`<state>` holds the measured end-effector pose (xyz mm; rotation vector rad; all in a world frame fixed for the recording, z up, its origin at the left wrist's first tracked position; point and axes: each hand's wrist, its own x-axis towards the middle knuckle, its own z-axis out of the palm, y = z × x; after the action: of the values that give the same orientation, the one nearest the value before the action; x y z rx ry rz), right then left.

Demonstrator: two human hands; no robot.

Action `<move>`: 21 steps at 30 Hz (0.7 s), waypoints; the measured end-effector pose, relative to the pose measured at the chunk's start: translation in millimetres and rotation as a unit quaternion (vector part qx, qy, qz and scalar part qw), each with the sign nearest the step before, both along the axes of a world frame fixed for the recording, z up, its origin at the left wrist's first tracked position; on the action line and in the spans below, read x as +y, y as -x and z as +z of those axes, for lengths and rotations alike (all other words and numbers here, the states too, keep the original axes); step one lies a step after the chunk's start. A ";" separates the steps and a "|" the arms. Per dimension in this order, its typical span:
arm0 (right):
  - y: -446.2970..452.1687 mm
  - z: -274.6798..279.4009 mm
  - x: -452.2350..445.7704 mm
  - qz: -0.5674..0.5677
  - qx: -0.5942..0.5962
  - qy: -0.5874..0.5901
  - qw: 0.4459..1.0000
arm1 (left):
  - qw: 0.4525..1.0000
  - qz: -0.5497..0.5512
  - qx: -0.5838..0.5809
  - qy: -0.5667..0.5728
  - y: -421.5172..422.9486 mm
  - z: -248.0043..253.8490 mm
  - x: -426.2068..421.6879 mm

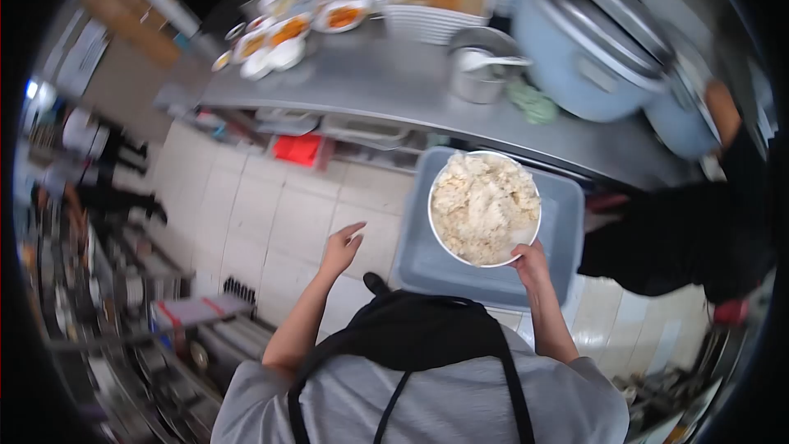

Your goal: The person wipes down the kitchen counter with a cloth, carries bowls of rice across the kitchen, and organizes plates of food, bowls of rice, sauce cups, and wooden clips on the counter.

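Observation:
My right hand grips the near right rim of a round white bowl. Whitish, clumpy food that looks like cooked rice fills it. Below the bowl is a large grey-blue plastic tub, partly covered by it; whether the two touch, I cannot tell. My left hand is held out to the left of the tub, over the tiled floor, with its fingers extended and nothing in it.
Ahead runs a steel counter with plates of orange food, a metal pot, a green cloth and a big rice cooker. A person in black stands close on the right. Shelving lines the left.

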<state>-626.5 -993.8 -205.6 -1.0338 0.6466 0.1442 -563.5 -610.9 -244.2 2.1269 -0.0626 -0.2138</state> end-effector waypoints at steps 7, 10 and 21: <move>-97.0 -19.4 237.3 0.207 -0.049 -0.066 0.975 | 0.983 0.182 0.030 0.013 38.9 0.1 210.2; -138.2 -33.4 341.8 0.260 -0.042 -0.125 0.956 | 0.937 0.343 0.047 -0.042 89.3 10.0 316.9; -308.1 -70.9 556.4 0.442 0.072 -0.110 0.887 | 0.619 0.768 -0.161 -0.025 191.1 110.2 602.5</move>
<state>-318.4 -437.5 -276.5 -1.0361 0.2340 1.0796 -754.6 -8.4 -134.0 1.5261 1.5069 1.1838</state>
